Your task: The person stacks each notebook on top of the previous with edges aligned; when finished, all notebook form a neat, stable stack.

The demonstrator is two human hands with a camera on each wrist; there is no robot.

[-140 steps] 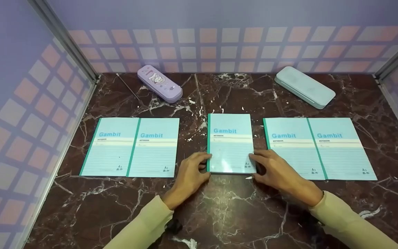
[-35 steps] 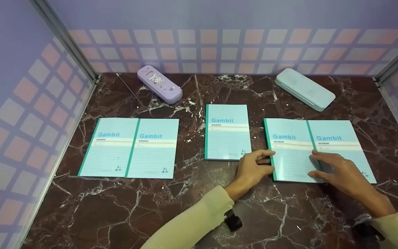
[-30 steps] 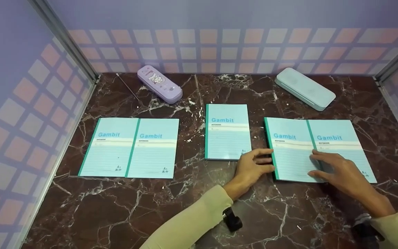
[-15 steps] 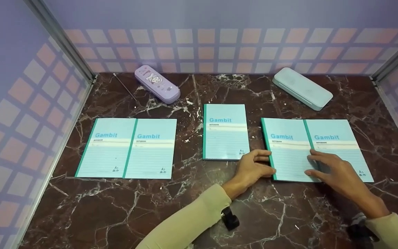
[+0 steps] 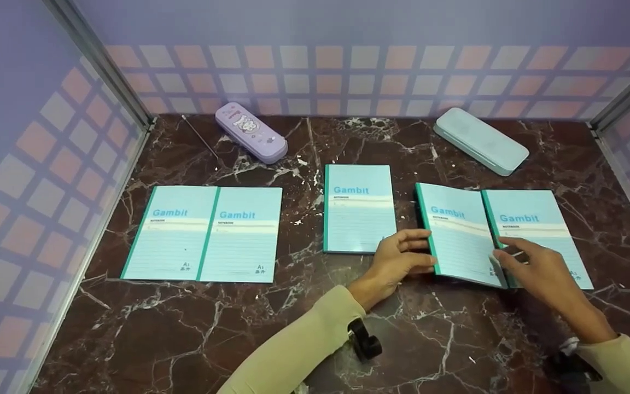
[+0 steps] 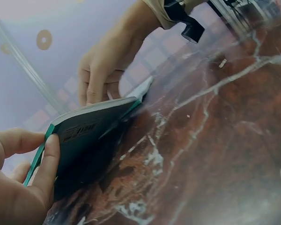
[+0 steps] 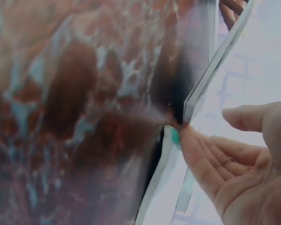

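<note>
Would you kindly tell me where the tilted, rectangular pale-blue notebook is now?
In the head view, that notebook is right of centre, between the left hand and right hand.

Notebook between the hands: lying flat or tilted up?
Tilted up: the notebook has its green spine raised in the left hand; the left wrist view shows its underside.

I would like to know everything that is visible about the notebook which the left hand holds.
The notebook has a pale blue cover, like card, with faint lines, a cream band, blue "Gambit" lettering and a green spine. Its darker back carries a barcode. It looks closed and is tilted, its spine side raised above the table, left of the rightmost notebook. The left hand pinches the spine; the right hand is at the opposite edge.
</note>
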